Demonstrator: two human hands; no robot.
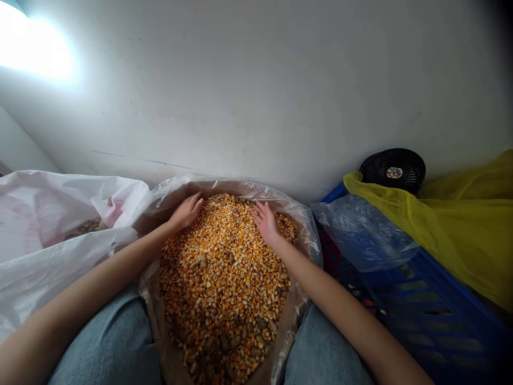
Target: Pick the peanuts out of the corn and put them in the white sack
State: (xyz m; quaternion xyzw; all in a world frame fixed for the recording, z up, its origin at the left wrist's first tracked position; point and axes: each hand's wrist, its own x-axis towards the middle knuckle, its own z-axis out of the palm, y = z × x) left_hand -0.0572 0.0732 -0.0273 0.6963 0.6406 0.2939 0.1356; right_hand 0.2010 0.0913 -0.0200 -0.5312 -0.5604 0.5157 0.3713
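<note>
Left hand [186, 212] and right hand [266, 222] are spread, fingers extended; a small item [256, 212] at the right palm is indistinct. Smooth corn kernels [230, 243] and ridged peanuts [203, 261] lie between and below them in a crinkled plastic bag [311, 230], near edge cut off. Beyond, sheer yellow material [388, 208] partly hides a round, slotted black object [395, 172].

The scene is taken in by a single head-worn camera, set above and behind the left hand [187, 212] and the right hand [264, 220], which are seen along the forearms. The lens is aimed forward and down: the wall [280, 96] is faced beyond the hands, and the open bag [309, 235] is looked into from above, between and below them. Nearer than the hands, the knees [328, 347] are caught at the lower edge. A wide field is covered.
</note>
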